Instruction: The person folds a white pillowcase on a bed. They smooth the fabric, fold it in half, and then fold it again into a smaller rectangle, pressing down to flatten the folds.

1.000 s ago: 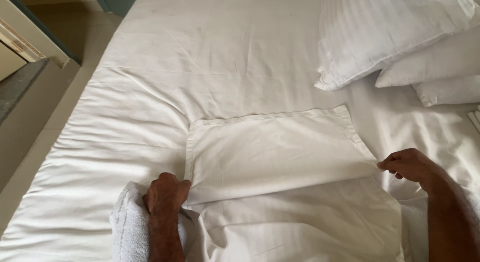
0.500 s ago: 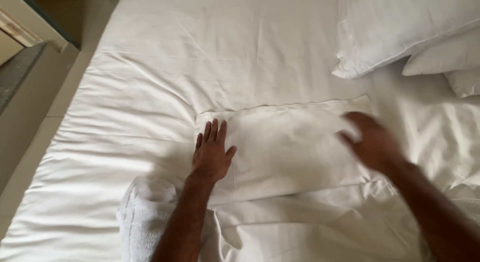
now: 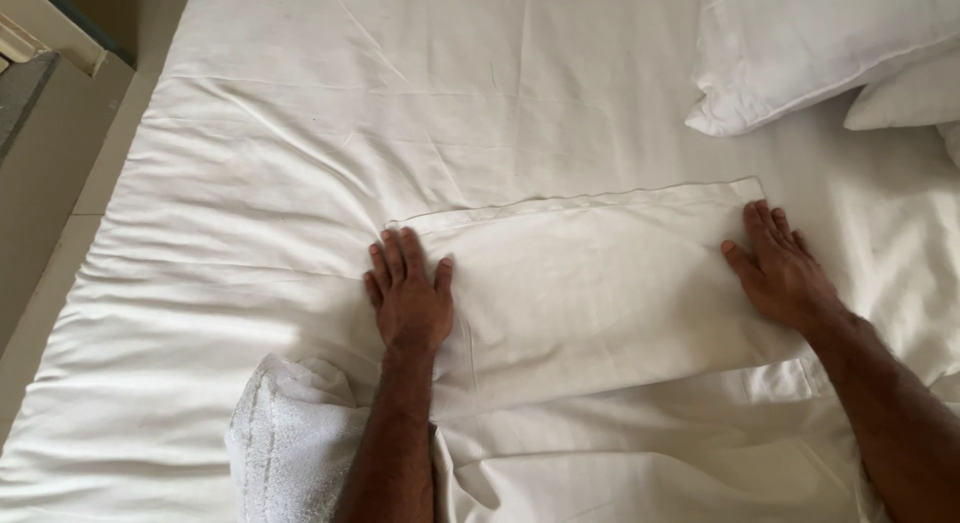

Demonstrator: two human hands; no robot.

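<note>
Since half a second ago: right hand [image 3: 778, 271] slid outward to the far right end of the folded white cotton pillowcase [image 3: 590, 283]; left hand [image 3: 408, 298] shifted slightly to its left end. Now both palms down, fingers spread and flat, pressing rather than gripping, nothing grasped in either. Left hand half on the pillowcase's left edge, half on the white bed sheet [image 3: 300, 133] beneath. Right hand over the top right corner, fingertips reaching just past the seam. Pillowcase lying flat and smoothed across the middle of the bed, long side running left to right, lower edge overlapping more loose white fabric [image 3: 640, 463] bunched toward the near side. Rolled white terry towel [image 3: 285, 443] just beside the left forearm, touching it, near the bed's front edge. Two plump white pillows [image 3: 820, 43] stacked at the upper right, well apart from both hands. Strip of beige floor [image 3: 50, 223] along the left side of the bed.
</note>
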